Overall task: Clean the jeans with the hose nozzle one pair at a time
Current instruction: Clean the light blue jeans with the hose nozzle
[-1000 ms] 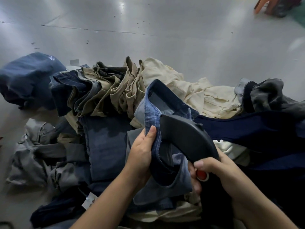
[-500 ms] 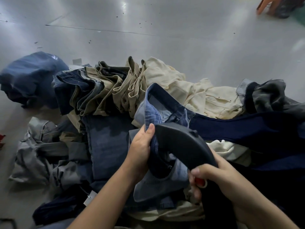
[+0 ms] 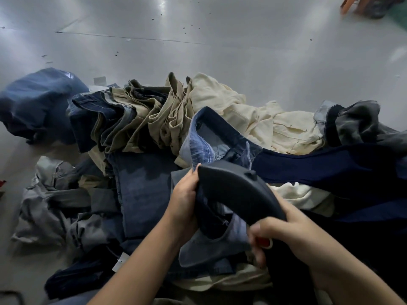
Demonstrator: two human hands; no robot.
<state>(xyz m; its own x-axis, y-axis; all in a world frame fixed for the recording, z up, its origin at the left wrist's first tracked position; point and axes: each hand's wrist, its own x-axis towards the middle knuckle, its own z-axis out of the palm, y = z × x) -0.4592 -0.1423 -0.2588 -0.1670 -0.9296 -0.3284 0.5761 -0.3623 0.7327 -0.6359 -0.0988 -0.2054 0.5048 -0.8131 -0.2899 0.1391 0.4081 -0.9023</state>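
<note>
My left hand [image 3: 184, 199] grips the edge of a blue pair of jeans [image 3: 211, 137], whose open waistband stands up over the pile. A black curved hose nozzle [image 3: 240, 190] sits in my right hand [image 3: 286, 234], which grips its handle with fingers by a red trigger [image 3: 264, 242]. The nozzle's front end lies against the jeans fabric, right beside my left thumb. The nozzle's outlet is hidden from me.
A heap of trousers covers the grey floor [image 3: 198, 40]: khaki folded pairs [image 3: 154, 115], cream ones [image 3: 275, 126], dark navy [image 3: 330, 166] at right, grey [image 3: 55, 205] at left. A blue bundle [image 3: 37, 102] lies far left. Orange chair legs [image 3: 352, 5] stand at top right.
The nozzle has slid left and down against the jeans, closing on my left thumb. My left hand has bunched the fabric tighter. The view has shifted slightly.
</note>
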